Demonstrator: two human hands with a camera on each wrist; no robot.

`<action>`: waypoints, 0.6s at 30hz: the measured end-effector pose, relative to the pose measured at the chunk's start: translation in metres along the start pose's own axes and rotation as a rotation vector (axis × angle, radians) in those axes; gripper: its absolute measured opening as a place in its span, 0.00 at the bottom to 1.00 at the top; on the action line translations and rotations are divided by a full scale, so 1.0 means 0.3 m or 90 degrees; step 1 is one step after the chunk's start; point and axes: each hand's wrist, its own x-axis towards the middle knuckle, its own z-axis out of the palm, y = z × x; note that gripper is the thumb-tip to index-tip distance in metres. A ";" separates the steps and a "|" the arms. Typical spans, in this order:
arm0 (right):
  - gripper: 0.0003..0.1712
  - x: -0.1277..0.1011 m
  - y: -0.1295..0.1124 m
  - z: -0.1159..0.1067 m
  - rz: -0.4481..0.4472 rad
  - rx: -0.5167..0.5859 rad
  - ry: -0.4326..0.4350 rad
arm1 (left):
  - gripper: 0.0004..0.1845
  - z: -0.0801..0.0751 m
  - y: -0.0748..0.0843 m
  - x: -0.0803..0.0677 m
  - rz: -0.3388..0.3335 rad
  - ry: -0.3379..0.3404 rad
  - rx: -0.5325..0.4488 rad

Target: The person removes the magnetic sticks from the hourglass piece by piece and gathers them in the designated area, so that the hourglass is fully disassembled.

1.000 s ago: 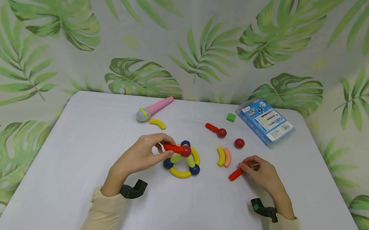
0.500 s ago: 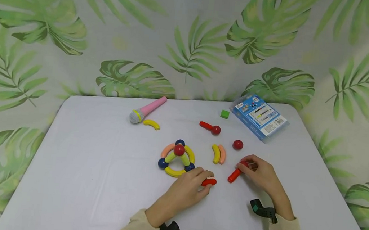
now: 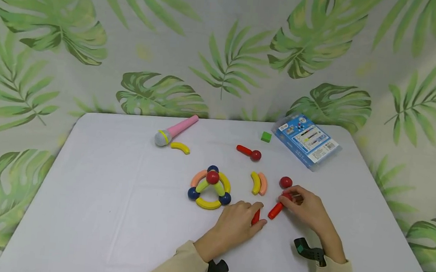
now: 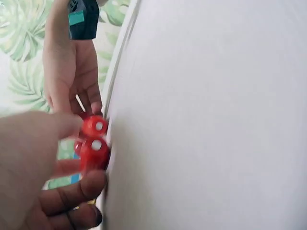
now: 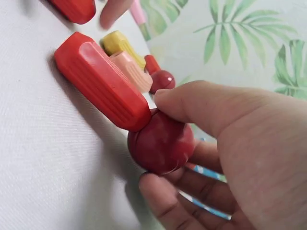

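Red stick [image 3: 255, 217], short, is held low on the white table [image 3: 102, 195] in the curled fingers and thumb of the left hand [image 3: 236, 224], just in front of the built ring [image 3: 209, 188]; in the left wrist view its round end [image 4: 94, 152] is seen pinched between thumb and fingertips, tip on the cloth. A second red stick [image 3: 275, 210] lies just beside it, with a red ball [image 5: 161, 142] at its far end pinched by the right hand [image 3: 306, 207], thumb above and fingers below. The two sticks are near each other but apart; no joint between them is seen. Judged done: the ring of yellow and pink curved pieces with dark blue balls, two yellow arches rising to a red ball [image 3: 212, 177] on top. Judged left: both held sticks are not yet attached to the ring. Loose pieces noted as unused: a red ball [image 3: 285, 182] just behind the right hand, a yellow and pink curved pair [image 3: 258, 183], a red stick with ball [image 3: 249, 152], a green cube [image 3: 266, 136], a yellow curve [image 3: 180, 147]. A toy microphone [image 3: 175, 130] and a blue packet [image 3: 307, 140] lie at the far side. How the finished shape is meant to look cannot be told.
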 end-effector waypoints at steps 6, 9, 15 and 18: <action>0.22 -0.011 -0.059 0.002 -0.040 0.046 0.013 | 0.22 -0.119 -0.062 -0.086 -0.059 0.027 -0.213; 0.20 -0.020 -0.127 0.028 -0.076 0.101 0.019 | 0.21 -0.170 -0.113 -0.141 -0.066 0.086 -0.312; 0.20 -0.049 -0.260 0.155 -0.137 0.194 -0.017 | 0.21 -0.142 -0.203 -0.243 -0.046 0.167 -0.412; 0.20 -0.069 -0.297 0.218 -0.151 0.231 -0.041 | 0.18 -0.118 -0.224 -0.282 -0.046 0.199 -0.423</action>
